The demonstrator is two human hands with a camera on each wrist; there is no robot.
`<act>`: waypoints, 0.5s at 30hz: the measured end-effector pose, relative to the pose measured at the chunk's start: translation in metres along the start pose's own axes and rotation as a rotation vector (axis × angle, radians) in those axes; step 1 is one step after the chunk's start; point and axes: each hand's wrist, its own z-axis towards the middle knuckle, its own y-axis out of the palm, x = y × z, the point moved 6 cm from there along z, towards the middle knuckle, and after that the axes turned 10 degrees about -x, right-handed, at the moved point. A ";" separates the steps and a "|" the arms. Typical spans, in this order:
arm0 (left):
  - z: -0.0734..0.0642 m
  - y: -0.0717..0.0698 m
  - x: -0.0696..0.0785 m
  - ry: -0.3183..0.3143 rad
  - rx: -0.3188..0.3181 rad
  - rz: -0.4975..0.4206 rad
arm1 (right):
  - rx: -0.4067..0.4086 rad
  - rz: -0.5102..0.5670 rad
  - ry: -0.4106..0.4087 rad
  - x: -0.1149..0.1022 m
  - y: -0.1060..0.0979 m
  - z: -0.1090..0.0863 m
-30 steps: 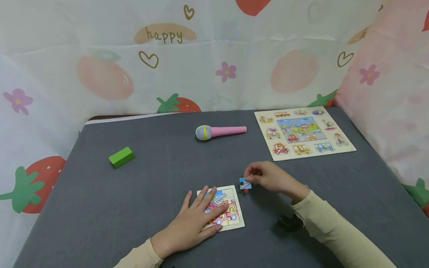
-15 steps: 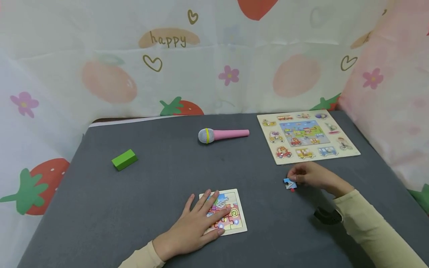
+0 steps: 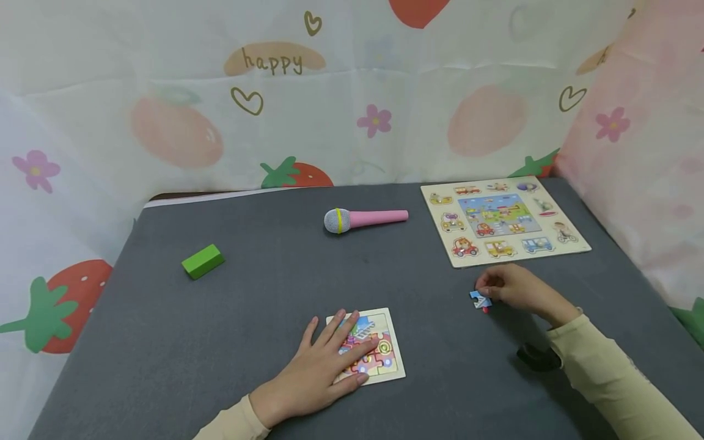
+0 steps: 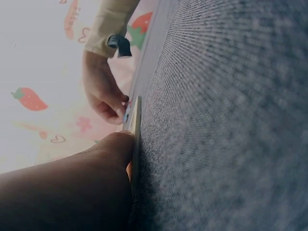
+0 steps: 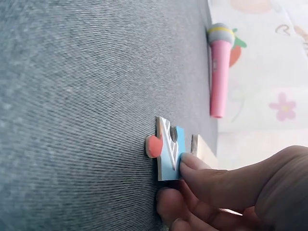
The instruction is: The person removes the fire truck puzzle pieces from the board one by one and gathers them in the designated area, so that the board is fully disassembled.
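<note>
My left hand [image 3: 310,379] lies with spread, straight fingers on a small square jigsaw board [image 3: 398,365], covering its left part. Pink and yellow picture pieces show between and beyond the fingers. Off to the right, my right hand [image 3: 522,292] pinches a blue jigsaw piece [image 3: 481,299] between thumb and fingertips. The right wrist view shows this puzzle piece [image 5: 168,156] with white stripes and a red knob, tilted up just at the cloth; whether it touches the cloth I cannot tell.
A pink toy microphone [image 3: 374,217] lies at the back middle. Beyond my right hand is a large wooden vehicle puzzle board [image 3: 574,244]. A green block [image 3: 203,261] sits at the left of the grey-covered table [image 3: 264,244]. Patterned curtains [image 3: 418,91] stand behind and right.
Pinching the puzzle piece, my right hand has moved right, away from the small board, and has barely shifted over the last half second. My left hand stays on the board.
</note>
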 end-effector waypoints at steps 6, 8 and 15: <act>0.000 0.000 -0.001 0.000 -0.008 -0.012 | 0.037 -0.021 0.003 0.000 0.001 -0.002; 0.001 0.000 -0.001 0.001 -0.009 -0.017 | 0.044 -0.030 0.000 0.000 0.002 -0.002; 0.001 -0.001 0.000 0.000 -0.013 -0.029 | 0.055 -0.050 -0.014 0.001 0.003 -0.003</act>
